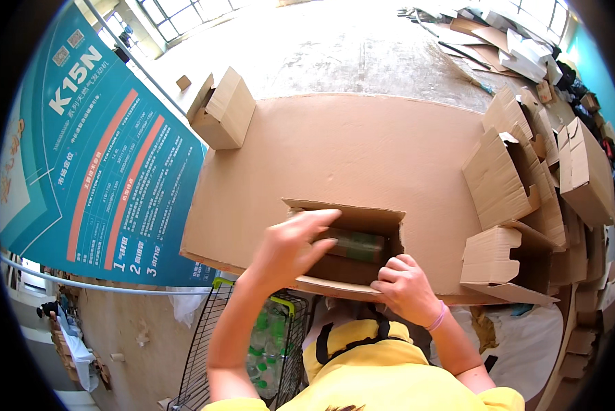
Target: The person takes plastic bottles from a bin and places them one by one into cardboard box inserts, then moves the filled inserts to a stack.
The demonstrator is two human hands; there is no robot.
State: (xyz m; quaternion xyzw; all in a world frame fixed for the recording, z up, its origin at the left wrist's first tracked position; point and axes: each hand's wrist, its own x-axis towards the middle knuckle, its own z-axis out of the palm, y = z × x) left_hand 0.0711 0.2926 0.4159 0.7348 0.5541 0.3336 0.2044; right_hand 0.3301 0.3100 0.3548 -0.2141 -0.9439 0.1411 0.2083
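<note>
An opened cardboard box (349, 285) sits at the near edge of the brown tabletop. Inside it lies a clear, greenish object that looks like a plastic bottle (354, 245), partly in shadow. Over the box's left end hovers my left hand (290, 246), slightly blurred, its thumb and fingers apart with nothing seen between them. My right hand (405, 284) is closed round the near right corner of the box, fingers curled over its wall. A pink band circles my right wrist.
A closed-looking carton (231, 113) stands at the table's far left corner. Opened cartons (503, 175) crowd the right side. Below the left edge is a wire cart (208, 342) with green-capped plastic bottles (270, 342). A teal banner (102, 171) rises at left; flattened cardboard lies beyond.
</note>
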